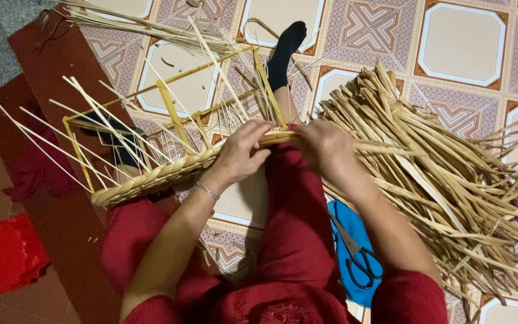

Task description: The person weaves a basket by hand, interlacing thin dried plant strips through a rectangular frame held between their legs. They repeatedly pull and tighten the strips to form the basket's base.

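A yellow wire basket frame [169,108] lies tilted across my lap, with thin pale stakes sticking out of it. A braided straw band [151,179] runs along its near edge. My left hand [240,153] grips the weave at the band's right end. My right hand [326,147] pinches a flat straw strand [385,147] right beside it, at the frame's corner. Both hands almost touch.
A big heap of dried straw strips [451,174] lies on the tiled floor to my right. Black scissors [358,258] rest on a blue cloth [346,231] by my right leg. A red plastic object [6,252] sits at the left. More straw [145,27] lies at the top.
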